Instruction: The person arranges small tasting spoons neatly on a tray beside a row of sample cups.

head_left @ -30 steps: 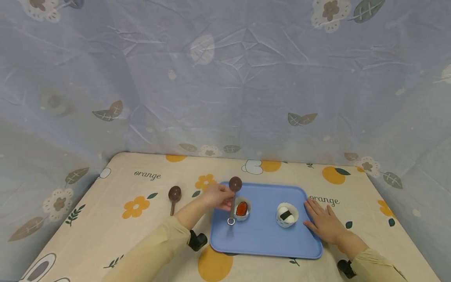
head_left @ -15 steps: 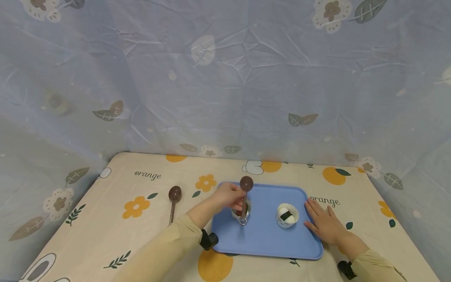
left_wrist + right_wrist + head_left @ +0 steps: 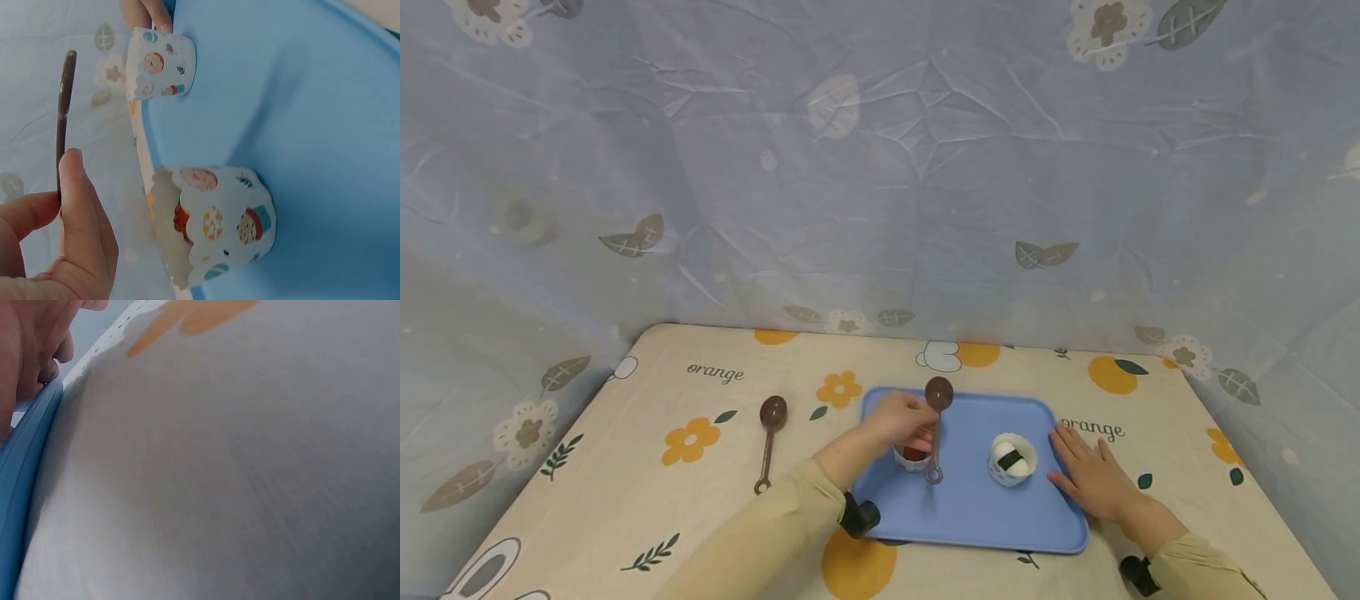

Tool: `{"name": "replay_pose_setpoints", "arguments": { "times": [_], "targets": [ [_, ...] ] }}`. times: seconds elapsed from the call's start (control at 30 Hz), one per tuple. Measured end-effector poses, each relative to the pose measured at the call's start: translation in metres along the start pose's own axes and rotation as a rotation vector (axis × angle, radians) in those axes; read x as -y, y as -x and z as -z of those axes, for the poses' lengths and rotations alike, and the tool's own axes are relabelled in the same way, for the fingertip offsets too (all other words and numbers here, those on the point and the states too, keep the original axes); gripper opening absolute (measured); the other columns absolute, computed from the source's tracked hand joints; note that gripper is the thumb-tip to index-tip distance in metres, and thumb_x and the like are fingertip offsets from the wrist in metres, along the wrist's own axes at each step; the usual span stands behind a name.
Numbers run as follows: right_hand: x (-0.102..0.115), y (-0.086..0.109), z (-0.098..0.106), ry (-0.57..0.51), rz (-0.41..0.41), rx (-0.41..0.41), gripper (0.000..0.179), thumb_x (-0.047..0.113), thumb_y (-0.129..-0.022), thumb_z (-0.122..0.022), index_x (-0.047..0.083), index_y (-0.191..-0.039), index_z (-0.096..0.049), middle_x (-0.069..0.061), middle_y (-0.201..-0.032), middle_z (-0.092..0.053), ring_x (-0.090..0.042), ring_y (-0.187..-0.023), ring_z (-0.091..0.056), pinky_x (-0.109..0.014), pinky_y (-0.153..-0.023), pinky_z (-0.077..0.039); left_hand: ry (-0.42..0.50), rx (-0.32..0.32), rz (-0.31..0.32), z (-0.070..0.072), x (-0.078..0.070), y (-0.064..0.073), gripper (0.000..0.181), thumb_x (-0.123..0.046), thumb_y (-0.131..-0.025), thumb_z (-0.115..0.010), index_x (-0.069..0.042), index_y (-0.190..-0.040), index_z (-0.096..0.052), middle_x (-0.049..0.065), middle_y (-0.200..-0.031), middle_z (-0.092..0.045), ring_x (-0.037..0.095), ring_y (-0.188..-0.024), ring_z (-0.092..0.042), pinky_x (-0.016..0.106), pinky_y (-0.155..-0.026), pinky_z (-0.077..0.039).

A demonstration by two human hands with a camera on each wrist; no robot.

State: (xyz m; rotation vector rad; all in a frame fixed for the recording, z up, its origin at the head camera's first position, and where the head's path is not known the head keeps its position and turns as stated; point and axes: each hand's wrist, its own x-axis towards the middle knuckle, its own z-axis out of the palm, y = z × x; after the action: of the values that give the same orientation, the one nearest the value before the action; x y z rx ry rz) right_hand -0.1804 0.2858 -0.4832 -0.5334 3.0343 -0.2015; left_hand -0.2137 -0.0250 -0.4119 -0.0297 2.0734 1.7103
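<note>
My left hand pinches a brown spoon by its handle, held above the tray with the bowl toward the back. In the left wrist view, thumb and fingers grip the spoon clear of the nearer paper cup. That patterned white cup stands on the blue tray and holds a red-orange piece, partly hidden by my hand. To its right, another paper cup contains a white rice ball with a dark band. My right hand rests at the tray's right edge, fingers extended.
A second brown spoon lies on the patterned tablecloth left of the tray. Behind the table hangs a pale blue curtain. In the right wrist view, the tray's rim runs along the left.
My left hand has carried the spoon rightward over the tray, past the left cup. More of the other spoon's handle is uncovered. The right hand has stayed put.
</note>
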Motion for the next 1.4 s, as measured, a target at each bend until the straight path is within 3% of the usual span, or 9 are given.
{"name": "replay_pose_setpoints", "arguments": {
  "times": [0.23,0.6,1.17,1.4],
  "targets": [
    [0.0,0.0,-0.001,0.006,0.001,-0.006,0.064,0.035,-0.092,-0.053,-0.004,-0.14,-0.034,-0.024,-0.148,-0.03,-0.043,-0.136,-0.028,-0.069,-0.108,-0.016,-0.003,-0.004,0.009,-0.01,0.001,0.001,0.017,-0.007,-0.089,-0.056,0.007,-0.096,-0.061,0.003,-0.063,-0.055,0.008,-0.051,-0.056,0.026,-0.06,-0.059],
    [0.0,0.0,-0.002,-0.006,0.0,-0.012,0.065,0.034,-0.091,-0.054,-0.003,-0.14,-0.034,-0.023,-0.149,-0.029,-0.042,-0.137,-0.027,-0.069,-0.108,-0.014,0.024,-0.006,-0.028,-0.028,0.002,0.004,0.014,0.001,-0.086,-0.056,0.01,-0.095,-0.06,0.005,-0.068,-0.055,0.009,-0.053,-0.056,0.026,-0.06,-0.059],
    [-0.002,0.0,-0.004,-0.003,0.018,-0.029,0.065,0.035,-0.091,-0.054,-0.003,-0.139,-0.034,-0.024,-0.148,-0.03,-0.042,-0.136,-0.028,-0.069,-0.107,-0.017,-0.041,-0.104,-0.019,-0.044,0.011,0.005,0.011,0.003,-0.08,-0.062,0.005,-0.09,-0.062,0.013,-0.071,-0.065,0.009,-0.052,-0.06,0.023,-0.054,-0.058],
    [-0.002,0.0,-0.003,-0.01,0.009,-0.007,0.064,0.035,-0.092,-0.052,-0.004,-0.14,-0.033,-0.024,-0.149,-0.028,-0.043,-0.136,-0.027,-0.069,-0.108,-0.015,-0.029,-0.131,-0.07,-0.053,0.013,0.008,0.01,0.006,-0.079,-0.061,0.008,-0.088,-0.062,0.014,-0.072,-0.064,0.011,-0.053,-0.058,0.023,-0.053,-0.057]
  ]
}}
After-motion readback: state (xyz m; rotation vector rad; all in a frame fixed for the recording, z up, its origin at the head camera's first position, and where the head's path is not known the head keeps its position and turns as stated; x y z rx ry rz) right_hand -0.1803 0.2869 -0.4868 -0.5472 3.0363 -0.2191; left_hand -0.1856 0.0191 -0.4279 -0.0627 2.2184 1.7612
